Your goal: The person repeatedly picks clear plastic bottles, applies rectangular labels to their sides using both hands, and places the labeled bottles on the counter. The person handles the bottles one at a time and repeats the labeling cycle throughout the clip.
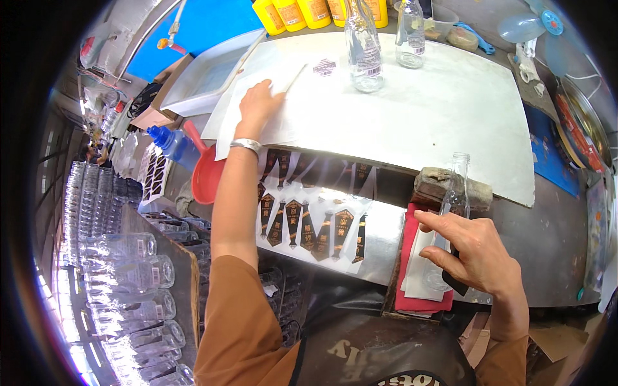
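My left hand (259, 106) reaches forward over the white board (438, 116), thumb and fingers apart. Just beyond its thumb lies a thin white strip (297, 77). A clear glass bottle (457, 193) lies on a pad of red cloth (410, 257) and white paper, its neck across a worn, wrapped block (425, 186). Spread over the bottle's lower body is my right hand (476, 254), index finger and thumb apart. A black piece (456, 284) shows beneath that palm; whether it is stuck to the glass I cannot tell. Black-and-gold labels (315, 238) on clear backing lie between my arms.
Two upright bottles, one nearer (365, 61) and one farther (410, 38), stand on the board. Yellow containers (293, 14) line its back. A white tray (212, 74), red dipper (207, 174) and blue-capped bottle (174, 147) are left, above many stacked bottles (129, 276). A small fan (552, 22) stands back right.
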The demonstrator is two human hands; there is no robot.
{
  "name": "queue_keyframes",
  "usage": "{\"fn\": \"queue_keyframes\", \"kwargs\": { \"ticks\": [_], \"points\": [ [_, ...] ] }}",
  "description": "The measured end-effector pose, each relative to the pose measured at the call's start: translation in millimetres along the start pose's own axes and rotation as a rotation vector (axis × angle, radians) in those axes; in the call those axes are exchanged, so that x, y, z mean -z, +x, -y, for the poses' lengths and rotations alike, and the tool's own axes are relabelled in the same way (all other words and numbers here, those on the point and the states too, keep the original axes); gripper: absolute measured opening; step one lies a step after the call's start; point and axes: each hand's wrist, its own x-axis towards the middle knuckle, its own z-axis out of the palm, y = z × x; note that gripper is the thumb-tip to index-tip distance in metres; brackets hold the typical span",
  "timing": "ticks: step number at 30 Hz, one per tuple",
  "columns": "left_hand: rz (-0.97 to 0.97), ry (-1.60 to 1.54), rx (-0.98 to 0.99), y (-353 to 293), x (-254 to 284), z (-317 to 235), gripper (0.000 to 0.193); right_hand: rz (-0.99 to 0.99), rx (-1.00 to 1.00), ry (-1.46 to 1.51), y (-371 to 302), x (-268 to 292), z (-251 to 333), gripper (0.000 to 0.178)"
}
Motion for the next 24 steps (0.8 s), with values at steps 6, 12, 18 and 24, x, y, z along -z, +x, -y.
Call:
{"fn": "queue_keyframes", "kwargs": {
  "ticks": [6, 12, 18, 24],
  "points": [
    [0.116, -1.111, 0.261, 40.4, 25.4, 112.4, 0.043, -0.052, -0.043, 0.101, -24.7, 7.9, -12.8, 0.057],
    [-0.398, -0.632, 0.219, 20.6, 130.6, 118.5, 0.037, -0.025, 0.016, 0.177, -22.3, 9.7, 4.1, 0.054],
    [-1.038, -0.445, -0.272, -67.1, 170.2, -71.8, 0.022, -0.186, 0.052, 0.296, 29.1, 26.7, 23.3, 0.055],
    [-0.833, -0.767, -0.658, -186.9, 135.3, -245.6, 0.042, -0.590, -0.008, 0.516, 87.3, 64.4, 38.7, 0.044]
  ]
}}
